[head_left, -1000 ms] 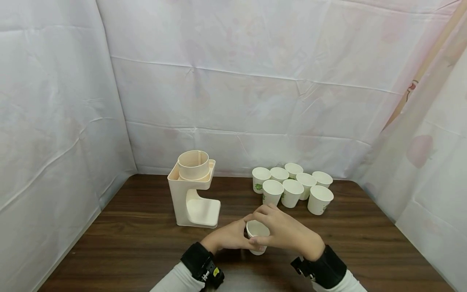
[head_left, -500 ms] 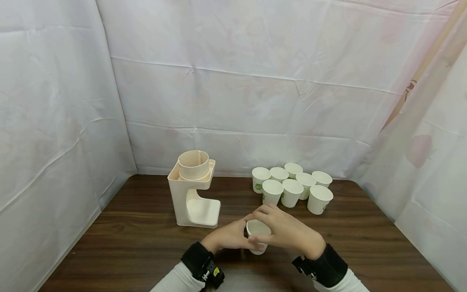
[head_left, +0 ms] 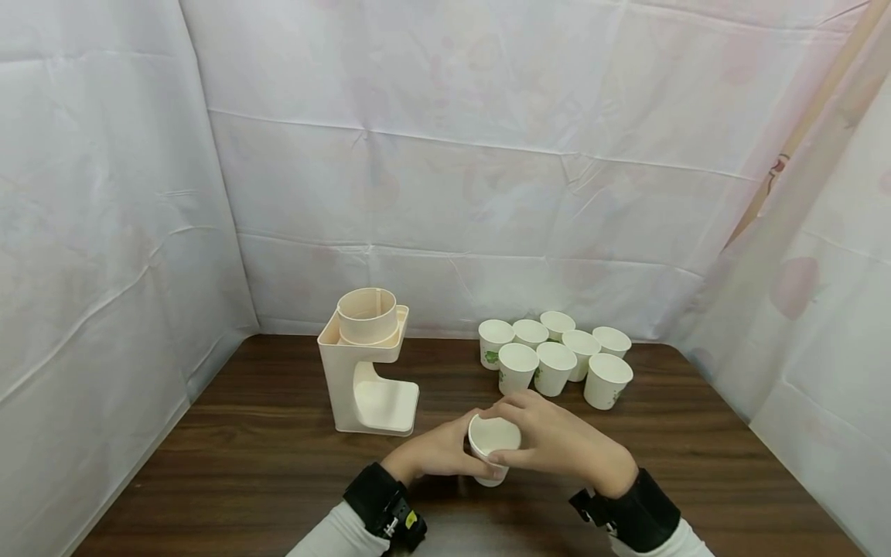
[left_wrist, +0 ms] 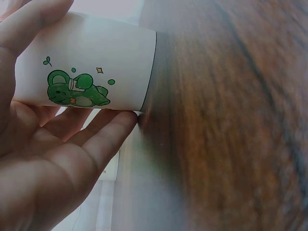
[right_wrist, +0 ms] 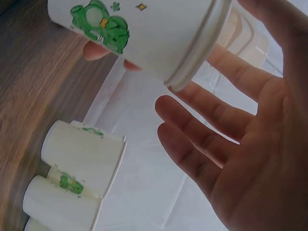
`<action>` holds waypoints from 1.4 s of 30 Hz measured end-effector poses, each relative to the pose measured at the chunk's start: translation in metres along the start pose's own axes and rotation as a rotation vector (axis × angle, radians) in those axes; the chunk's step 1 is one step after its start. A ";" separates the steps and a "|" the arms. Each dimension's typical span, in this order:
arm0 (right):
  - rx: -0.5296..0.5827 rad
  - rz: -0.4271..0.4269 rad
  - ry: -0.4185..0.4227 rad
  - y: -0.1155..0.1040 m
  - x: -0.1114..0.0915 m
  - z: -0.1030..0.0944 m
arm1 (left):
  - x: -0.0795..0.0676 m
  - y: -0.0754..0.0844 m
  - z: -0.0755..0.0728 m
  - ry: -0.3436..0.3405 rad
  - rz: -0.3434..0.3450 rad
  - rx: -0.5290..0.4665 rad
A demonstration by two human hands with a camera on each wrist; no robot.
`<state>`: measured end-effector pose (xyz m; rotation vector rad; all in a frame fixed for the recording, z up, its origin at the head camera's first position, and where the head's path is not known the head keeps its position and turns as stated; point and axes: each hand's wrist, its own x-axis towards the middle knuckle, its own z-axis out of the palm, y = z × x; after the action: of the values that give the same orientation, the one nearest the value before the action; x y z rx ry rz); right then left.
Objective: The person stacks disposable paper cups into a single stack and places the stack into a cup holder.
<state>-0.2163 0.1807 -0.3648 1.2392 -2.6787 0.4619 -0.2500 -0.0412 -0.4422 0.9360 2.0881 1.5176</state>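
Note:
A white paper cup (head_left: pixel 495 435) with a green cartoon animal stands between the two hands near the table's front. My left hand (head_left: pixel 440 450) grips its side, thumb in front and fingers behind, as the left wrist view shows on the cup (left_wrist: pixel 110 43). The right hand (head_left: pixel 560 439) holds the cup's rim between thumb and forefinger, while its other fingers spread beside it. Two close rim lines show on the cup (right_wrist: pixel 154 38) in the right wrist view, like nested cups. The thumb's contact is partly hidden there.
Several white paper cups (head_left: pixel 609 381) stand in a group at the back right. A cream-coloured stand (head_left: pixel 344 387) with a round holder (head_left: pixel 367 316) on top is at the back left of the wooden table (head_left: pixel 230 456). White cloth (head_left: pixel 445 193) encloses the table.
The right hand has shifted slightly right and up, and the rim it holds has risen and looks larger. My left hand has stayed almost still around the cup.

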 end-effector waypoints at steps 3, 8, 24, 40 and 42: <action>-0.014 0.004 0.006 0.003 -0.005 -0.003 | -0.001 0.001 0.000 0.010 -0.013 -0.005; -0.045 0.002 0.044 0.011 -0.011 -0.008 | -0.001 0.001 0.000 0.016 -0.031 0.000; -0.153 0.054 0.187 0.046 -0.031 -0.019 | 0.001 0.000 0.002 0.026 -0.022 -0.018; -0.212 0.129 0.323 0.090 -0.041 -0.016 | 0.001 -0.002 0.003 0.025 -0.018 -0.022; -0.226 0.157 0.361 0.095 -0.042 -0.017 | 0.001 -0.002 0.003 0.027 -0.017 -0.018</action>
<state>-0.2617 0.2748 -0.3805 0.8010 -2.4446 0.3502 -0.2497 -0.0388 -0.4446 0.8937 2.0919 1.5468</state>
